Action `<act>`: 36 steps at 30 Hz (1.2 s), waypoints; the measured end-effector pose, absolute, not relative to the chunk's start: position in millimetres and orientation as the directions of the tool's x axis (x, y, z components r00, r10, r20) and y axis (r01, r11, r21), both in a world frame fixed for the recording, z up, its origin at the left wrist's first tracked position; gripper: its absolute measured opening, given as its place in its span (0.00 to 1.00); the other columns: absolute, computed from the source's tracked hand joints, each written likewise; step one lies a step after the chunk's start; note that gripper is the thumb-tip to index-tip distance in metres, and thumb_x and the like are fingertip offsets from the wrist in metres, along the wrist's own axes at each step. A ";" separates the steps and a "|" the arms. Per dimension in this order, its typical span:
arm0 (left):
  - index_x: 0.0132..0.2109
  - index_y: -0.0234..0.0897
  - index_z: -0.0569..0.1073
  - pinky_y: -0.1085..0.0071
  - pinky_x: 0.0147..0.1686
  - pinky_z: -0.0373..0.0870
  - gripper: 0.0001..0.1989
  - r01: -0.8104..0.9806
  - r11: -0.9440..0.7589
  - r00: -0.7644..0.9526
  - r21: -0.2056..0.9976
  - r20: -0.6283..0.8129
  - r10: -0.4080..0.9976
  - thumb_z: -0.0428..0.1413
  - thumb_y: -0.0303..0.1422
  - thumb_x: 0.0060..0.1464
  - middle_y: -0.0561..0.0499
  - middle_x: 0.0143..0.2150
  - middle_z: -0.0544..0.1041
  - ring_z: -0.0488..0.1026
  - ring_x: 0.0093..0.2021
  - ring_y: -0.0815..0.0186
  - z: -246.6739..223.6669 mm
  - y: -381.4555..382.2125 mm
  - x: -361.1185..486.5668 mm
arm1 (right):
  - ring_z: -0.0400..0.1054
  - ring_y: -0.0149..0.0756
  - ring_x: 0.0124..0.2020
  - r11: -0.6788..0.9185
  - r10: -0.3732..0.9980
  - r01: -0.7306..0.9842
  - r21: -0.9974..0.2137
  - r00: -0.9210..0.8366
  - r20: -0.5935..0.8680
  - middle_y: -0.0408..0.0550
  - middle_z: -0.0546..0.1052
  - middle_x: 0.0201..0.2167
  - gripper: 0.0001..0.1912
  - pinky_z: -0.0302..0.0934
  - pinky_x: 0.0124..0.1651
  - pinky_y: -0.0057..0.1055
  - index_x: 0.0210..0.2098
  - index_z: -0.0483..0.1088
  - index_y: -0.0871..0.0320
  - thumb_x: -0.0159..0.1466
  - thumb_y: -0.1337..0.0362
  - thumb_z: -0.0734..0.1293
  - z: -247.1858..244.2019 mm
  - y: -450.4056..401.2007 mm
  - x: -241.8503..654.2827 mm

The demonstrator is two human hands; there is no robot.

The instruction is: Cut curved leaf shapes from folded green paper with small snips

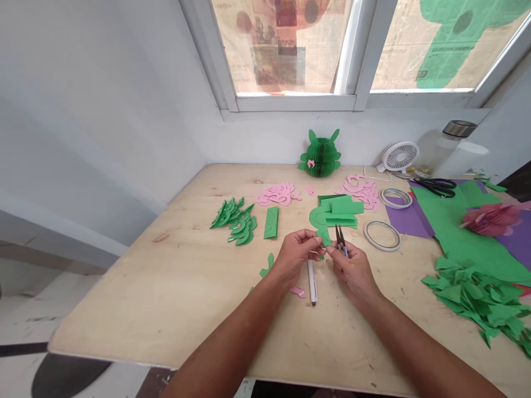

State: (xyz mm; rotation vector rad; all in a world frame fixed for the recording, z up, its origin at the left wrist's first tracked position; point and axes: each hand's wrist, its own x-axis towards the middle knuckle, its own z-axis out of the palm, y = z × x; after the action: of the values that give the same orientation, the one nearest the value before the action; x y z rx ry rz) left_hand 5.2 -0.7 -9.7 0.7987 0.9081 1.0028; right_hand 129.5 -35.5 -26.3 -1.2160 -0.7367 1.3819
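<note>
My left hand [295, 257] is closed, pinching a small cut piece of green paper [323, 236] with a wavy edge. The fingertips of my right hand [353, 271] meet the lower right end of that paper. Small scissors [341, 237] with dark blades and blue handles are also gripped in my right hand, blades pointing away from me. Below the hands lies a white pen [312, 283]. Just beyond are folded green paper pieces [342, 205], one with a rounded shape. A green strip with drawn curves [271, 223] rests left of them.
Cut green shapes [235, 221] and pink cutouts [279, 194] lie on the wooden table [174, 287]. A green paper honeycomb figure [320, 156] stands at the back. Tape rolls [382, 236], black scissors [435, 187], a fan [399, 157], a bottle [446, 149] and green scraps [477, 296] are right.
</note>
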 end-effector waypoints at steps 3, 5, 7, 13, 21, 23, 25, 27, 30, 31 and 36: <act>0.28 0.33 0.69 0.75 0.24 0.65 0.12 -0.337 0.323 0.240 0.884 -0.251 0.938 0.63 0.34 0.37 0.53 0.21 0.71 0.70 0.23 0.70 -9.5 -0.4 4.9 | 0.40 0.21 0.14 -0.212 0.959 -0.306 -0.928 0.119 -0.259 0.31 0.52 0.12 0.18 0.34 0.16 0.23 0.28 0.65 0.58 0.48 0.55 0.73 -28.0 -35.3 130.1; 0.28 0.33 0.69 0.75 0.23 0.65 0.12 -0.333 0.312 0.222 0.890 -0.248 0.943 0.63 0.33 0.37 0.53 0.21 0.72 0.70 0.23 0.70 -8.5 0.2 3.7 | 0.40 0.21 0.14 -0.218 0.963 -0.280 -0.935 0.095 -0.253 0.31 0.52 0.13 0.17 0.34 0.17 0.24 0.28 0.65 0.58 0.49 0.54 0.73 -27.7 -35.1 131.3; 0.28 0.33 0.69 0.76 0.23 0.65 0.12 -0.332 0.295 0.196 0.896 -0.241 0.951 0.63 0.33 0.37 0.52 0.22 0.72 0.70 0.23 0.70 -6.5 1.4 1.5 | 0.40 0.22 0.15 -0.214 0.971 -0.235 -0.948 0.055 -0.233 0.32 0.52 0.13 0.17 0.34 0.17 0.24 0.27 0.65 0.59 0.51 0.52 0.71 -25.6 -35.1 133.1; 0.28 0.33 0.69 0.74 0.27 0.68 0.12 -0.331 0.302 0.208 0.894 -0.243 0.947 0.63 0.33 0.37 0.52 0.22 0.73 0.73 0.25 0.68 1.2 6.1 -8.6 | 0.43 0.23 0.14 -0.229 0.973 -0.125 -0.965 -0.045 -0.225 0.36 0.57 0.13 0.23 0.35 0.17 0.25 0.27 0.69 0.61 0.58 0.45 0.62 -16.2 -34.3 139.9; 0.27 0.32 0.68 0.70 0.32 0.71 0.12 -0.272 0.322 0.338 0.907 -0.223 0.914 0.64 0.33 0.38 0.51 0.24 0.74 0.72 0.26 0.70 -0.6 11.5 -17.9 | 0.42 0.23 0.13 -0.257 0.959 -0.056 -0.965 -0.140 -0.247 0.35 0.56 0.11 0.25 0.35 0.16 0.25 0.25 0.69 0.61 0.58 0.43 0.61 -23.0 -31.1 145.1; 0.27 0.32 0.68 0.70 0.32 0.71 0.11 -0.267 0.321 0.342 0.909 -0.222 0.913 0.63 0.32 0.39 0.51 0.24 0.74 0.72 0.25 0.70 -0.7 12.1 -18.5 | 0.42 0.23 0.13 -0.253 0.957 -0.043 -0.966 -0.156 -0.244 0.36 0.56 0.11 0.25 0.35 0.16 0.25 0.26 0.70 0.61 0.59 0.44 0.61 -24.0 -31.2 145.0; 0.27 0.32 0.69 0.71 0.31 0.71 0.10 -0.265 0.318 0.331 0.910 -0.224 0.917 0.62 0.31 0.40 0.51 0.24 0.74 0.72 0.25 0.71 -0.3 12.2 -18.6 | 0.42 0.23 0.13 -0.248 0.957 -0.028 -0.968 -0.161 -0.241 0.36 0.56 0.11 0.25 0.34 0.16 0.25 0.26 0.70 0.61 0.59 0.44 0.60 -24.2 -31.4 144.5; 0.27 0.32 0.69 0.71 0.31 0.71 0.09 -0.264 0.317 0.319 0.911 -0.228 0.920 0.62 0.30 0.41 0.51 0.24 0.74 0.72 0.24 0.71 0.2 12.0 -18.7 | 0.42 0.24 0.13 -0.238 0.958 -0.014 -0.971 -0.167 -0.233 0.36 0.56 0.11 0.25 0.35 0.16 0.25 0.26 0.70 0.61 0.60 0.44 0.60 -24.1 -31.6 143.9; 0.27 0.32 0.69 0.72 0.30 0.71 0.08 -0.260 0.323 0.321 0.910 -0.234 0.918 0.61 0.30 0.41 0.50 0.24 0.75 0.72 0.24 0.70 0.4 11.8 -18.9 | 0.43 0.24 0.13 -0.229 0.959 0.009 -0.973 -0.168 -0.227 0.36 0.56 0.10 0.26 0.35 0.16 0.25 0.26 0.70 0.61 0.59 0.43 0.60 -23.8 -31.7 143.4; 0.27 0.32 0.69 0.72 0.29 0.71 0.08 -0.259 0.324 0.323 0.910 -0.234 0.917 0.61 0.30 0.41 0.50 0.24 0.75 0.73 0.24 0.70 0.4 11.8 -19.1 | 0.43 0.24 0.13 -0.230 0.959 0.013 -0.973 -0.168 -0.229 0.36 0.56 0.10 0.26 0.35 0.16 0.26 0.26 0.70 0.61 0.59 0.43 0.61 -23.8 -31.6 143.3; 0.27 0.32 0.69 0.72 0.29 0.71 0.09 -0.258 0.327 0.322 0.909 -0.238 0.916 0.62 0.30 0.41 0.50 0.23 0.75 0.73 0.24 0.70 1.3 11.7 -19.3 | 0.42 0.24 0.12 -0.233 0.958 0.031 -0.972 -0.167 -0.235 0.36 0.56 0.09 0.26 0.34 0.16 0.26 0.27 0.71 0.61 0.59 0.43 0.61 -23.8 -31.2 143.2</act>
State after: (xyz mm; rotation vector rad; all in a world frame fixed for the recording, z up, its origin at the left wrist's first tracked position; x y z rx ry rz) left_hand -19.3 11.7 1.3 0.8980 0.9051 0.9255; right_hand 143.2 -31.2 -23.8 -1.3058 -1.2219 1.5083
